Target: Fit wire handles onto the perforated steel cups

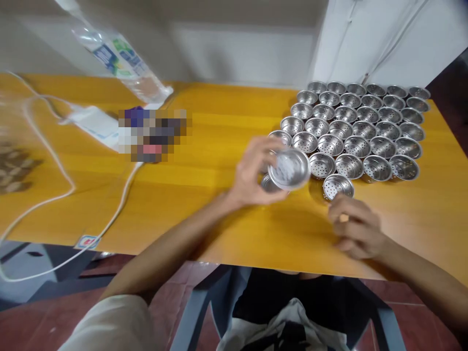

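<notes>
My left hand is wrapped round a perforated metal cup, lifted over the table and tipped so its inside faces me. Part of another cup shows under that hand. My right hand is curled closed just in front of a single metal cup standing upright before the rows. The hand is blurred, and I cannot make out whether something small is in its fingers. Rows of matching cups stand close together, mouths up, at the right of the yellow table.
A plastic bottle stands at the back left beside a white power strip and a pixelated patch. A white cable loops over the table's front edge. Blurred brown pieces lie at far left. The wall borders the back.
</notes>
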The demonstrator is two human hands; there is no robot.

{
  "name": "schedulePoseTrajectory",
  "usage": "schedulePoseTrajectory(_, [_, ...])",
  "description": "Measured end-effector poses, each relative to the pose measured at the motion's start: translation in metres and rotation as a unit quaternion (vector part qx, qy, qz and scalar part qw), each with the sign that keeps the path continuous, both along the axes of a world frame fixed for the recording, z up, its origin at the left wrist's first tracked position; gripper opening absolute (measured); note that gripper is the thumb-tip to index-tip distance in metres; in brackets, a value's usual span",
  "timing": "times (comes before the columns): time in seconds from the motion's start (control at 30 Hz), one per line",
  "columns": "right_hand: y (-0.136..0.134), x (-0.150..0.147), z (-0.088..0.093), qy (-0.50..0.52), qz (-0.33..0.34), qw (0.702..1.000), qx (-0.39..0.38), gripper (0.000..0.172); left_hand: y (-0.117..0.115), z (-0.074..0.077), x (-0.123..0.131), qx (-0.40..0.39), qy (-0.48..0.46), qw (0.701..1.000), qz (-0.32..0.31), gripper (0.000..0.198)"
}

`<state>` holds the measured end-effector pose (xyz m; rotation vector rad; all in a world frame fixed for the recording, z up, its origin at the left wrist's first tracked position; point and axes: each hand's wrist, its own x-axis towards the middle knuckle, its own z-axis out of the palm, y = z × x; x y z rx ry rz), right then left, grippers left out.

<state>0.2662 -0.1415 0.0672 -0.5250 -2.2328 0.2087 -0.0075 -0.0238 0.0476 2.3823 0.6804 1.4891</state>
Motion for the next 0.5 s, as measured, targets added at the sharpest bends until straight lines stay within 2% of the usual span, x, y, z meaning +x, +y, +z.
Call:
schedulePoseTrajectory(0.07, [-0.003, -0.007, -0.005, -0.099, 0.017, 0.99, 0.095, 0.04, 0.036, 0.001, -0.025, -0.083, -0.017, 0.987, 0.14, 0.058])
schedulePoseTrajectory(0.13, [-0.004, -0.01, -0.012, -0.201, 0.024, 0.968, 0.145, 0.035, 0.069, -0.008, -0.049, -0.156, -0.035, 0.961, 0.227, 0.051])
schedulePoseTrajectory(0.2, [-0.004, -0.007, -0.017, -0.24, 0.022, 0.959, 0.151, 0.041, 0.091, -0.025, -0.067, -0.209, -0.032, 0.942, 0.261, 0.053])
schedulePoseTrajectory(0.27, [-0.002, -0.002, -0.017, -0.235, 0.0, 0.959, 0.159, 0.042, 0.103, -0.039, -0.079, -0.242, -0.012, 0.934, 0.263, 0.059])
schedulePoseTrajectory(0.33, [0.005, -0.001, -0.01, -0.235, -0.031, 0.955, 0.175, 0.026, 0.103, -0.044, -0.084, -0.219, 0.005, 0.942, 0.255, 0.067])
schedulePoseTrajectory(0.37, [0.01, -0.004, -0.006, -0.247, -0.046, 0.953, 0.172, 0.022, 0.1, -0.042, -0.084, -0.18, 0.009, 0.951, 0.251, 0.07])
schedulePoseTrajectory(0.43, [0.025, -0.015, 0.004, -0.295, -0.073, 0.943, 0.134, 0.034, 0.085, -0.032, -0.078, -0.066, 0.009, 0.971, 0.231, 0.068])
schedulePoseTrajectory(0.5, [0.041, -0.031, 0.011, -0.357, -0.085, 0.927, 0.079, 0.04, 0.062, -0.019, -0.064, 0.038, 0.017, 0.985, 0.166, 0.057])
